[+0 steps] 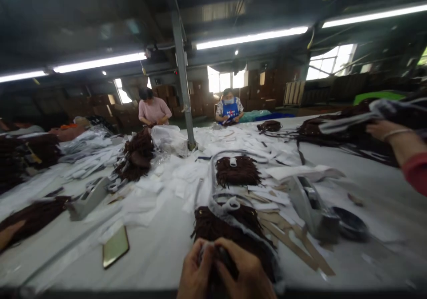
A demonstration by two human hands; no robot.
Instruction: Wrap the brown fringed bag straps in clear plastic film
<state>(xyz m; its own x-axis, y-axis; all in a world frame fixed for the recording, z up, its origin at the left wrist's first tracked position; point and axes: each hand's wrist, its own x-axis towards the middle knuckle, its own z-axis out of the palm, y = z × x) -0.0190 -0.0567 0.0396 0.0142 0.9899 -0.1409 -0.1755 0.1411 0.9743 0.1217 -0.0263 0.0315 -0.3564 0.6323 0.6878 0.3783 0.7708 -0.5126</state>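
Note:
At the bottom middle, my left hand (196, 270) and my right hand (246, 270) are close together over a dark brown fringed bag (220, 223). My right fingers are closed around a dark, strap-like piece (227, 260). A pale bit shows at my left fingertips, which are pinched together; what they hold is too blurred to make out. The bag lies on the table below and beyond my hands, with a strap in clear plastic wrap (213, 181) running up from it. Just past it lies a second brown fringed bag (237, 171), with a white wrapping on top.
A grey tape dispenser (312, 210) stands to the right beside tan strips (300, 241); another dispenser (89, 199) is at left. A phone (115, 246) lies left of my hands. Co-workers' hands reach in at both sides. A metal post (183, 81) rises from the table (150, 254).

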